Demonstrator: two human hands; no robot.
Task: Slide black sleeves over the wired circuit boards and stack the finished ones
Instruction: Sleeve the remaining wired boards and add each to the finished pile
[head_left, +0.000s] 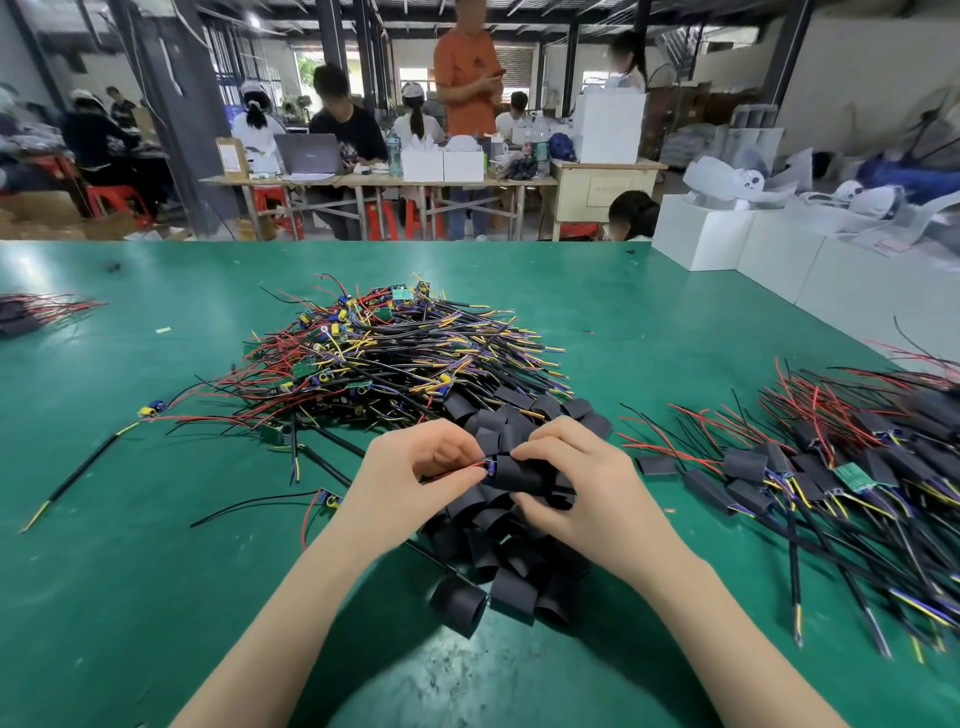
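Your left hand (415, 467) pinches the wired circuit board (488, 464) by its red-wire end, while your right hand (566, 483) grips the black sleeve (519, 474), the board's end right at the sleeve's mouth. Both sit above the loose sleeves (498, 561) on the green table (156, 571); bare boards (395, 353) heaped beyond, finished ones (831, 457) stacked to your right

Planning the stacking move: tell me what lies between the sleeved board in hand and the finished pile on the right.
Nothing raised: between the black sleeve and the finished pile lies bare green mat, with one loose sleeve piece beside the route.
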